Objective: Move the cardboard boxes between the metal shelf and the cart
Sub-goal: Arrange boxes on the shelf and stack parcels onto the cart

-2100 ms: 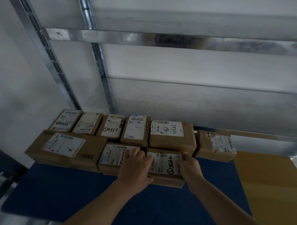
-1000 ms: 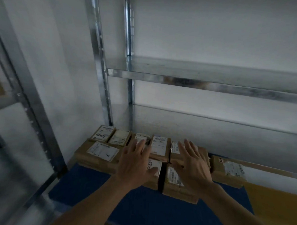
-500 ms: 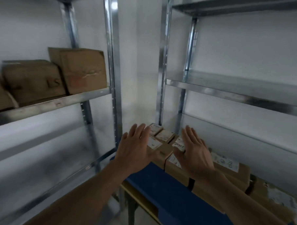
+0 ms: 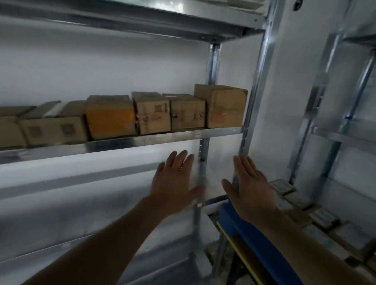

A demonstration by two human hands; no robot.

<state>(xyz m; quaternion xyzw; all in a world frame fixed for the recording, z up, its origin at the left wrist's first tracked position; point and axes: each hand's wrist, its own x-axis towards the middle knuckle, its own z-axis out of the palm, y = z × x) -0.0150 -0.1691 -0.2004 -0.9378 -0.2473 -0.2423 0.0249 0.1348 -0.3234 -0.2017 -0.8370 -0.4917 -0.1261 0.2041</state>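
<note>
Several cardboard boxes stand in a row on a metal shelf at mid height, left of centre; the tallest box is at the row's right end. Both hands are raised, palms forward, empty, just below that shelf. My left hand is under the shelf edge, fingers straight. My right hand is beside it, in front of a shelf upright. The blue-topped cart sits low right, with several flat labelled boxes on it, partly hidden by my right forearm.
A steel upright separates the left shelf unit from a second unit on the right. Another shelf runs overhead. A lower shelf level lies below the boxes. White wall stands behind.
My view swung left from the cart to the shelf with boxes. Both hands let go of the cart boxes, lifted and opened, and now hover below the shelf.
</note>
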